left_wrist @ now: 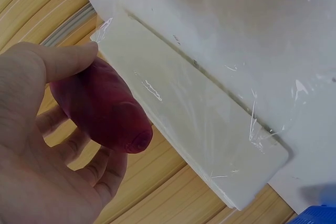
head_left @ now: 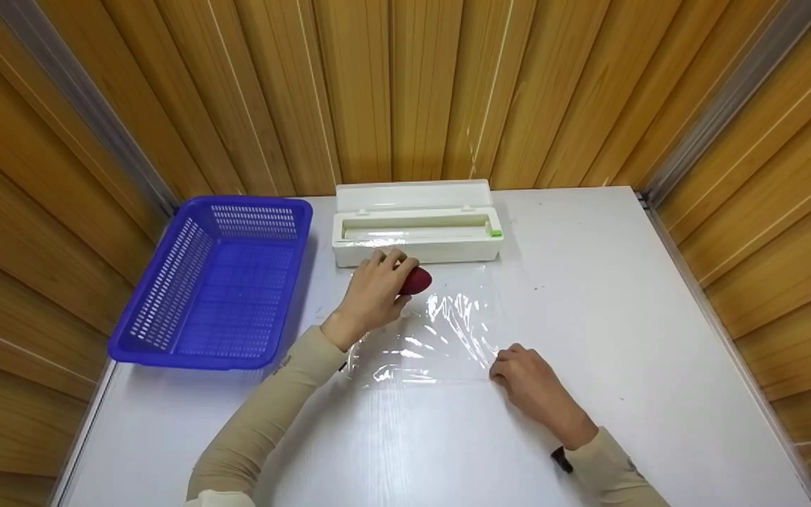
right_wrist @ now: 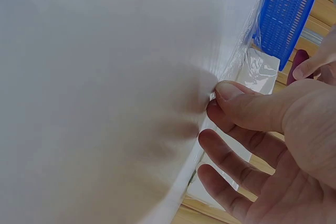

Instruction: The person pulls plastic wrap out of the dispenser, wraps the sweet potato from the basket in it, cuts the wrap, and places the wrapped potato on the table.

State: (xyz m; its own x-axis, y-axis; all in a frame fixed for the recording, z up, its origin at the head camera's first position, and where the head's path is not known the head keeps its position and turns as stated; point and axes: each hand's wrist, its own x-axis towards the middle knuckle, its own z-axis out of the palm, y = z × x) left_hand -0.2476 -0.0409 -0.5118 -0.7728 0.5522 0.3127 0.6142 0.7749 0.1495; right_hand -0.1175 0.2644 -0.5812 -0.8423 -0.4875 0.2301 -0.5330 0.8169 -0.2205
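My left hand [head_left: 372,292] grips a dark red oblong vegetable [head_left: 417,281] with a blunt, stubby end. In the left wrist view the thumb lies along one side of the vegetable [left_wrist: 107,111] and the fingers curl round the other. Below it, a sheet of clear cling film [head_left: 441,338] stretches over the table from a white film dispenser [head_left: 416,252]. At the film's near right corner, my right hand [head_left: 533,384] pinches the edge. The right wrist view shows its thumb and index finger [right_wrist: 218,114] together at that edge, the other fingers spread apart.
A blue plastic basket [head_left: 300,282] stands on the left of the white table [head_left: 588,282]. The dispenser's lid [head_left: 412,195] is raised at the back, and a small green piece [head_left: 495,233] sits at its right end. Wood-look panels [head_left: 419,91] enclose the back and sides.
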